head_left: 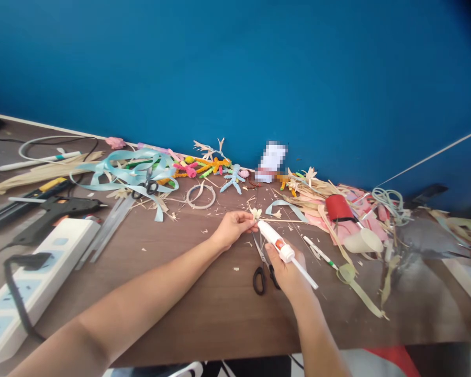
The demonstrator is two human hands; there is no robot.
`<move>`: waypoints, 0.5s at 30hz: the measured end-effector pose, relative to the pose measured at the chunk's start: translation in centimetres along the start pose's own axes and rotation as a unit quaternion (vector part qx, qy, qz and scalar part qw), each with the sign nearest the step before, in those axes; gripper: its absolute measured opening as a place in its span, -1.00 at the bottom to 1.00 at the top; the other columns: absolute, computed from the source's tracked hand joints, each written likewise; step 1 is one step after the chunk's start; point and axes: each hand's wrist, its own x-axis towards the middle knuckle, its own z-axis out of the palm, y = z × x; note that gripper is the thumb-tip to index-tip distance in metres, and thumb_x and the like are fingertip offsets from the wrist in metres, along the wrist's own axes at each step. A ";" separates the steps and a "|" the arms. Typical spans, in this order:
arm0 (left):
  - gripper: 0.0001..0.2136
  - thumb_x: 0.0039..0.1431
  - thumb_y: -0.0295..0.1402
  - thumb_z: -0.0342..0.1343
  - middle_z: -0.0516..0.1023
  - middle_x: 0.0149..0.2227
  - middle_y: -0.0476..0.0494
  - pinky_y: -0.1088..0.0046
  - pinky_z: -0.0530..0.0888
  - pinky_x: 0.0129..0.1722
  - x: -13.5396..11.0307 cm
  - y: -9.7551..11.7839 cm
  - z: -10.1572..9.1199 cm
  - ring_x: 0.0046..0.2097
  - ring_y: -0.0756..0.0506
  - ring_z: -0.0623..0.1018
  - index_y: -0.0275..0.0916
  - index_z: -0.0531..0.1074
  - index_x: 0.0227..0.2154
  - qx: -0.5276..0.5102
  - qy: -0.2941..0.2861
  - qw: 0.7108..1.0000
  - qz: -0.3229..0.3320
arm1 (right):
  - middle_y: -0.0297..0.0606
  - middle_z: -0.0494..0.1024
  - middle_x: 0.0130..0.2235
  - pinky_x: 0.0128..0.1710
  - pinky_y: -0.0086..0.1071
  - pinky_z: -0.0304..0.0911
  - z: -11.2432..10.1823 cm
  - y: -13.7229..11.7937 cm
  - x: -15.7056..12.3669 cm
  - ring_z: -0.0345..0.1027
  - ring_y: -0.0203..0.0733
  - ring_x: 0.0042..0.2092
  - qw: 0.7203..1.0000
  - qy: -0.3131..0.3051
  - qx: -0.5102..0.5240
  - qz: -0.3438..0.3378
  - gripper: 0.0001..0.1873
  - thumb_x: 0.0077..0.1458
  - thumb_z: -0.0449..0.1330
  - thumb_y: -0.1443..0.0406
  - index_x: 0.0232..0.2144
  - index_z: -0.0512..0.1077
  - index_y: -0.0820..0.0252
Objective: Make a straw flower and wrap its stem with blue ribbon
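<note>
My left hand (233,230) pinches a small cream flower (256,213), apparently of dried husk, between thumb and fingertips. In my right hand (288,267) is a white glue gun (270,234) with an orange part, its nozzle close to the flower. I cannot tell whether nozzle and flower touch. A clear glue stick (306,274) juts from the gun's back end. Beneath both hands, black-handled scissors (259,281) lie on the brown table (196,319), partly hidden by my right hand.
Left are a white power strip (73,235), a black glue gun (53,214) and clear glue sticks (105,230). Light blue ribbon (133,162) and coloured pipe-cleaner pieces (215,166) line the blue wall. Right are a red spool (338,208), a white cup (363,242) and a pen (320,252).
</note>
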 end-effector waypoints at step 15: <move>-0.82 -0.20 -0.37 0.23 0.50 -0.58 -0.07 0.55 0.38 -0.47 0.0 0.1 0.1 -0.50 0.02 0.49 -0.36 0.40 -0.53 0.004 0.004 1.000 -0.004 | -0.35 0.30 -0.65 -0.60 -0.47 0.03 0.0 0.2 0.1 0.15 -0.31 -0.61 0.999 -0.009 -0.043 -0.003 -0.63 0.05 -0.05 0.05 -0.61 0.23 0.17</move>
